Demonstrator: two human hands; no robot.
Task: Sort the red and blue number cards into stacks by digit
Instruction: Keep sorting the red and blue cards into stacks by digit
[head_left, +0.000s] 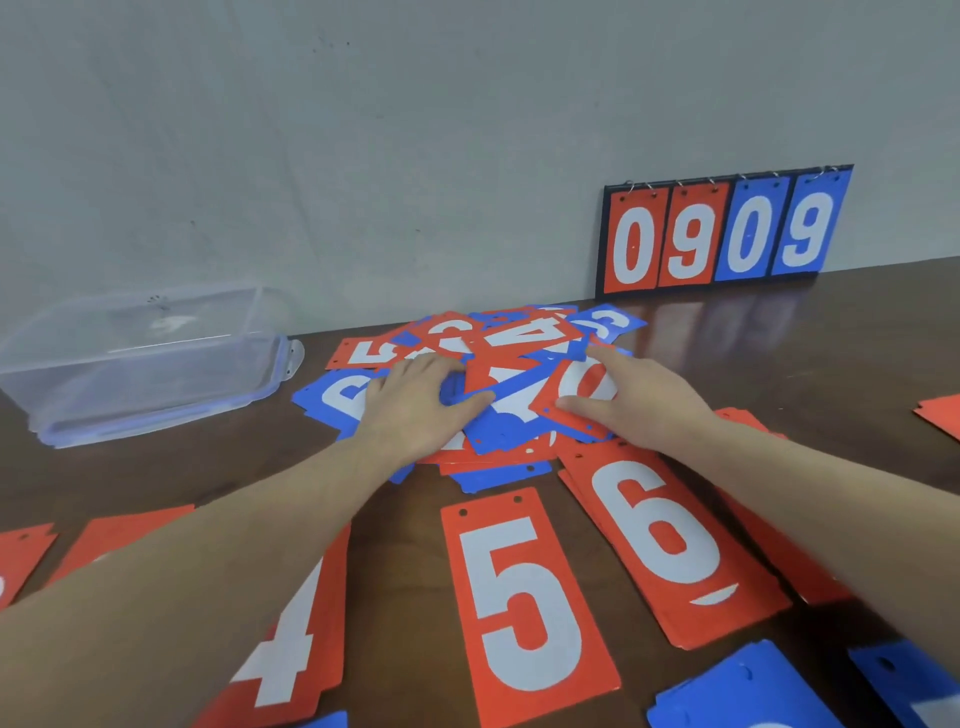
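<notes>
A loose pile of red and blue number cards lies mid-table near the wall. My left hand rests flat on the pile's left side, its thumb lying along a blue card. My right hand pinches a tilted red card at the pile's right, thumb on its near edge and forefinger over its far edge. Nearer me lie sorted stacks: red 4, red 5, red 6.
A clear plastic box stands at the left by the wall. A scoreboard showing 0909 leans on the wall at right. More red cards lie at far right, and blue cards sit at the bottom right.
</notes>
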